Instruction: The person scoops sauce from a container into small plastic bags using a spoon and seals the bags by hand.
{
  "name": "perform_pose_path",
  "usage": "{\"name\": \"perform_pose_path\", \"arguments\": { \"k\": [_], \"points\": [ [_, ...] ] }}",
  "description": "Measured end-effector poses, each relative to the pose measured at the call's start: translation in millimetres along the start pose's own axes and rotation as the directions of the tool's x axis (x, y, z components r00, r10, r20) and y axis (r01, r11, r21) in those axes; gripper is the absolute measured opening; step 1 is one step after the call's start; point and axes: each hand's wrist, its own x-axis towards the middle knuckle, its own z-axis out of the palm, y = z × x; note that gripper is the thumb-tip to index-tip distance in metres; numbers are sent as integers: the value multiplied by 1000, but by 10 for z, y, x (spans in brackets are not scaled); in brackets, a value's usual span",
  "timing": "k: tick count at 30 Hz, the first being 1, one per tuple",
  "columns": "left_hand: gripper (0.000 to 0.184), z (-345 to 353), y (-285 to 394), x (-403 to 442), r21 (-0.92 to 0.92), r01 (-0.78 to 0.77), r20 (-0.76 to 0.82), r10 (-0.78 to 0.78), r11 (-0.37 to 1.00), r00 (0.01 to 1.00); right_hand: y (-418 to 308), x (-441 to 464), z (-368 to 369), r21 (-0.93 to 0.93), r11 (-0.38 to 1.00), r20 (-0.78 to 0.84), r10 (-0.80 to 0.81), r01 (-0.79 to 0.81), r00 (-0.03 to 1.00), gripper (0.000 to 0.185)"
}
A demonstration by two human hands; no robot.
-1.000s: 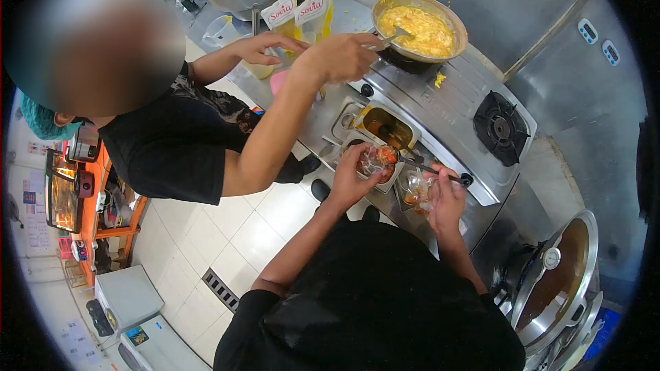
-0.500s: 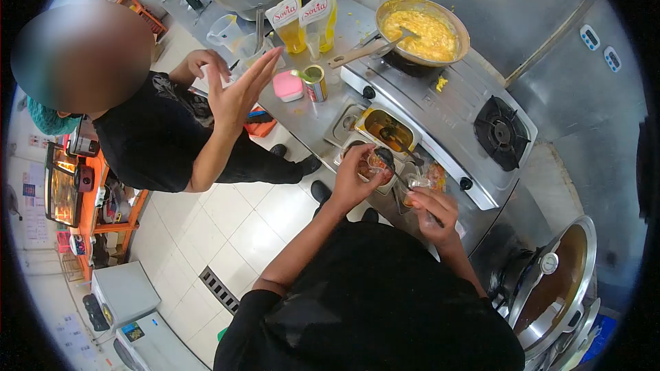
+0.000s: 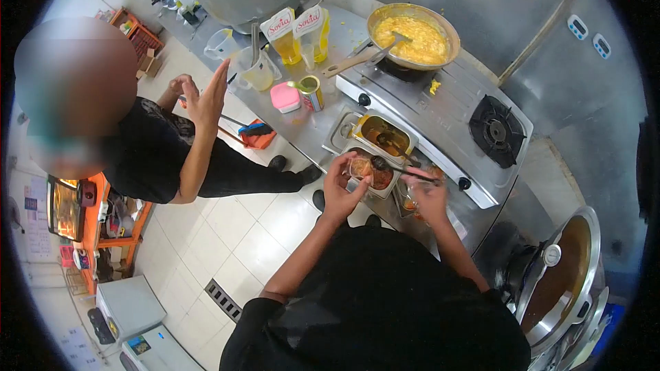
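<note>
Behind the stove (image 3: pixel 447 124) rises a grey metal wall (image 3: pixel 474 27); well to its left, pale tiles cover the floor (image 3: pixel 227 227), interrupted by a dark drain grate (image 3: pixel 223 299).

The food pans (image 3: pixel 340 132) sit before you on the counter (image 3: pixel 307 136), nearer than the stove (image 3: pixel 405 101). Beyond them, your frying pan (image 3: pixel 451 36) is on the left burner, spatula (image 3: pixel 386 51) in it, with oil pouches (image 3: pixel 285 40) to its left. Your co-worker (image 3: pixel 148 151) stands at left.

The single camera, worn on the head, looks forward and steeply down at close range.
</note>
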Motion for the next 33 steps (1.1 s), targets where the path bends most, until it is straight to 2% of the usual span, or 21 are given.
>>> {"name": "perform_pose_path", "arguments": {
  "k": [1, 2, 3, 4, 6, 7, 9, 10, 12, 13, 15, 16, 18, 19, 21, 25, 31, 33],
  "points": [
    [57, 3, 39, -4, -36, 5, -22, -6, 999, 1000, -20, 25, 65, -241, 942, 159, -200, 235, 967, 36],
    [57, 18, 82, -12, -34, 3, -17, -4, 999, 1000, -34, 39, 115, -420, 774, 357, -339, 473, 871, 43],
    [56, 33, 134, -14, -124, 48, -46, -54, 991, 997, -120, -9, 116, -710, 458, 404, -357, 535, 842, 51],
    [56, 24, 168, -12, -212, 90, -71, -107, 973, 992, -186, -31, 106, -706, 461, 403, -362, 537, 841, 51],
    [56, -28, 193, -1, -229, 81, -84, -103, 970, 991, -309, -85, 67, -605, 625, 221, -462, 493, 859, 39],
    [56, -37, 207, -8, -254, 76, -96, -103, 964, 990, -423, -133, 69, -604, 629, 218, -460, 490, 861, 39],
    [55, -2, 268, -16, -293, 84, -81, -112, 952, 990, -710, -234, 118, -587, 557, 142, -643, 587, 753, 35],
    [55, 30, 310, -15, -334, 88, -69, -118, 938, 991, -860, -296, 169, -592, 561, 131, -641, 578, 757, 35],
    [56, 96, 394, -15, -334, 91, -37, -109, 938, 993, -1095, -398, 312, -471, 452, 303, -723, 757, 621, 24],
    [56, 124, 439, -12, -332, 84, -19, -96, 940, 995, -1117, -421, 367, -478, 455, 293, -724, 751, 624, 24],
    [57, 183, 536, 3, -334, 86, 19, -84, 939, 996, -1142, -447, 440, -448, 374, 326, -777, 812, 538, 25],
    [57, 195, 560, 13, -337, 82, 43, -71, 938, 997, -1146, -445, 440, -451, 374, 319, -780, 810, 538, 25],
    [56, 156, 528, 24, -321, 114, 78, -94, 940, 992, -1156, -428, 426, -255, 657, 189, -686, 709, 703, 23],
    [55, 138, 519, 22, -306, 148, 108, -120, 941, 987, -1183, -396, 397, -254, 657, 191, -685, 710, 703, 23],
    [54, 134, 544, 12, -299, 165, 130, -131, 940, 983, -1272, -315, 314, -219, 700, 324, -604, 679, 728, 19],
    [51, 101, 523, -8, -291, 226, 229, -162, 930, 960, -1398, -264, 341, -187, 717, 372, -581, 671, 724, 21],
    [54, 93, 542, -31, -287, 224, 257, -151, 931, 955, -1419, -215, 370, -209, 683, 382, -602, 700, 702, 30],
    [54, 94, 555, -26, -272, 222, 258, -151, 936, 954, -1457, -208, 365, -208, 662, 429, -599, 720, 676, 34]
  ]
}}
